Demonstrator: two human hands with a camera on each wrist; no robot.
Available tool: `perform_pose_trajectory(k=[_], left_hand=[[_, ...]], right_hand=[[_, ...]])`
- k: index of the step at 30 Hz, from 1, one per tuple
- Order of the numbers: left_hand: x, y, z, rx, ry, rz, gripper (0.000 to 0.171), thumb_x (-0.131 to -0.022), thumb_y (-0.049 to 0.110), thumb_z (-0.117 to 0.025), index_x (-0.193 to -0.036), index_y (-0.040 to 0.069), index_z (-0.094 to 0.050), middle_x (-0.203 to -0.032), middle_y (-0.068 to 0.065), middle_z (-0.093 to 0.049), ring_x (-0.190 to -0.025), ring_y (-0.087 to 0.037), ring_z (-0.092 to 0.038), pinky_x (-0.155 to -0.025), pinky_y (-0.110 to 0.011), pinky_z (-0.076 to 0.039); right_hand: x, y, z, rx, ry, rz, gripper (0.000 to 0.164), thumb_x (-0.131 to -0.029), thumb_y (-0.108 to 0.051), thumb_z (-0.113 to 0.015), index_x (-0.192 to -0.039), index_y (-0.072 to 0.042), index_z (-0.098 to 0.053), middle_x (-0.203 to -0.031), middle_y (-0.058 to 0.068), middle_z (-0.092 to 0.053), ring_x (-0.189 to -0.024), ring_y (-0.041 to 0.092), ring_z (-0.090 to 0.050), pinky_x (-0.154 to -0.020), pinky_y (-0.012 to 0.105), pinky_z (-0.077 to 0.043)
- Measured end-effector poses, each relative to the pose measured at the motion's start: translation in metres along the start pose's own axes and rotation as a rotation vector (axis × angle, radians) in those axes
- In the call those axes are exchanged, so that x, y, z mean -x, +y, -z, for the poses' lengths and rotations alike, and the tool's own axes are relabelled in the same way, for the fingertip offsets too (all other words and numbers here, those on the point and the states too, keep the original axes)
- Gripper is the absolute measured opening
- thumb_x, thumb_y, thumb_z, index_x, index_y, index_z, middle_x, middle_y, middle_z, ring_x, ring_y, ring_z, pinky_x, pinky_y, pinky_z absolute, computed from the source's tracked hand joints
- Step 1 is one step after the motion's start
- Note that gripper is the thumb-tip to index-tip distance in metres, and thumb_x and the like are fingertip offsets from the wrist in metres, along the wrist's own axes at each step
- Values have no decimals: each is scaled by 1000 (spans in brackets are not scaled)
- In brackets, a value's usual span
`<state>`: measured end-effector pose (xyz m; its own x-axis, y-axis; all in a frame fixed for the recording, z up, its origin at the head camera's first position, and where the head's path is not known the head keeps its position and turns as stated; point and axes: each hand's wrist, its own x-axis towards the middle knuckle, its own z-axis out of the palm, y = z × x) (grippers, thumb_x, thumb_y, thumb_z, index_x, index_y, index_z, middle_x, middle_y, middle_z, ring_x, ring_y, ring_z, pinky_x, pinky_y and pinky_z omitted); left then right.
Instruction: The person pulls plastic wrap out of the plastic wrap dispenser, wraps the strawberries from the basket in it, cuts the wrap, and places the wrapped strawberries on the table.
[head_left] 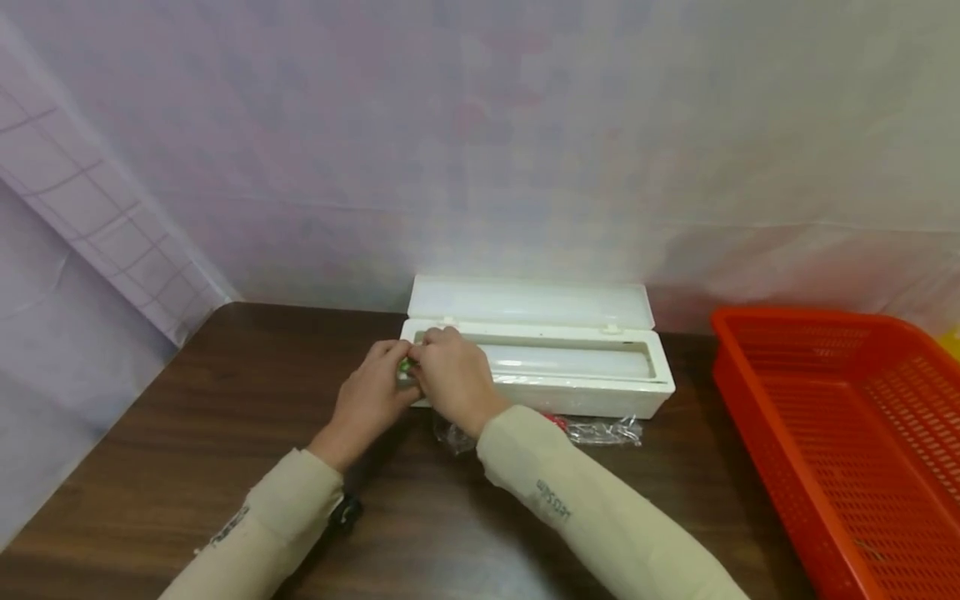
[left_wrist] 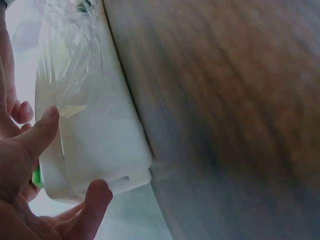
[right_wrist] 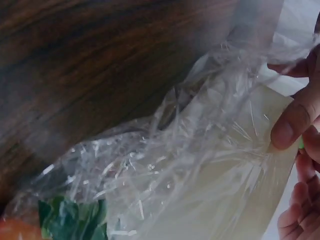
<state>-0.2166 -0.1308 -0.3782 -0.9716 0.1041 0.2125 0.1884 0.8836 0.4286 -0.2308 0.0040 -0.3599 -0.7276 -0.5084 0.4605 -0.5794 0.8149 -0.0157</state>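
Observation:
A long white dispenser box [head_left: 581, 400] stands on the table with its lid [head_left: 528, 302] raised and a pale roll [head_left: 566, 362] inside. Clear plastic film [right_wrist: 165, 165] drapes crumpled over the front. At the left end, my left hand [head_left: 371, 392] rests its thumb on the front edge and curls its fingers around a small green piece [left_wrist: 36, 177]. My right hand [head_left: 453, 379] meets it there, its bent fingers [right_wrist: 300, 200] beside the green piece; whether they grip it or the film is hidden.
The box sits on a dark wooden table [head_left: 180, 417], near the draped back wall [head_left: 525, 167]. A red perforated basket [head_left: 757, 425] stands to its right. Something red [head_left: 557, 422] shows by the film in front of the box.

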Motion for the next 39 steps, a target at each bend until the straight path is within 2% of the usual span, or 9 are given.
perform_pose_trajectory(k=[5, 9, 10, 13, 16, 21, 25, 29, 39], left_hand=[[-5, -1, 6, -3, -67, -25, 32, -80, 27, -73, -102, 14, -54, -115, -10, -63, -90, -29, -62, -64, -44, -48], [-5, -2, 12, 49, -178, -20, 45, -80, 33, -73, -112, 13, -49, -109, -13, -64, -87, -28, -62, -66, -40, -48], [-5, -3, 12, 68, -181, -26, 48, -80, 33, -74, -115, 12, -47, -115, -15, -63, -96, -31, -62, -70, -42, -49], [-5, -3, 13, 119, -128, -56, 49, -79, 27, -75, -116, 12, -47, -139, -25, -47, -127, -41, -47, -82, -53, -49], [-4, -4, 11, 123, -29, -109, 42, -77, 20, -77, -109, 11, -52, -150, -29, -31, -142, -45, -24, -96, -63, -41], [-7, -8, 6, 156, 63, -215, 34, -74, 10, -79, -99, 2, -57, -139, -30, -45, -139, -45, -29, -112, -61, -23], [-11, -11, 6, 176, 34, -236, 27, -74, 8, -77, -94, -1, -61, -141, -30, -41, -135, -49, -25, -110, -63, -23], [-13, -13, 7, 142, -10, -188, 23, -75, 14, -78, -90, 2, -67, -146, -25, -37, -135, -48, -24, -106, -63, -29], [-18, -9, 9, 109, -48, -166, 26, -73, 25, -82, -88, 6, -72, -148, -20, -37, -138, -44, -24, -106, -62, -33]], right_hand=[[3, 2, -4, 43, 90, 74, 6, -85, -18, -67, -90, -16, -71, -84, -3, -63, -74, 15, -58, -61, 26, -52], [6, 2, -5, 21, 85, 46, 14, -86, -24, -69, -96, -17, -73, -87, -4, -65, -77, 15, -59, -64, 25, -53], [7, 1, -5, 15, 80, 36, 13, -86, -26, -69, -95, -18, -73, -87, -4, -65, -77, 14, -59, -64, 25, -53], [6, -1, -3, -4, 80, 15, 12, -88, -28, -67, -88, -18, -73, -83, -5, -63, -76, 14, -58, -62, 25, -52], [5, -3, -2, -20, 72, 7, 13, -89, -28, -66, -83, -19, -72, -80, -6, -63, -73, 14, -57, -60, 24, -51], [3, -4, 0, -25, 45, -9, 13, -89, -29, -65, -87, -19, -73, -84, -6, -66, -75, 13, -58, -61, 23, -51], [5, -4, 0, 2, 29, -6, 15, -89, -30, -65, -96, -20, -73, -86, -5, -65, -77, 13, -59, -62, 24, -52], [8, -2, -1, 33, 26, 23, 19, -87, -28, -69, -104, -20, -72, -88, -5, -65, -79, 13, -59, -63, 24, -53], [18, 14, -4, 27, 134, 89, 7, -80, -13, -71, -87, -14, -71, -80, -2, -59, -77, 16, -58, -65, 27, -52]])
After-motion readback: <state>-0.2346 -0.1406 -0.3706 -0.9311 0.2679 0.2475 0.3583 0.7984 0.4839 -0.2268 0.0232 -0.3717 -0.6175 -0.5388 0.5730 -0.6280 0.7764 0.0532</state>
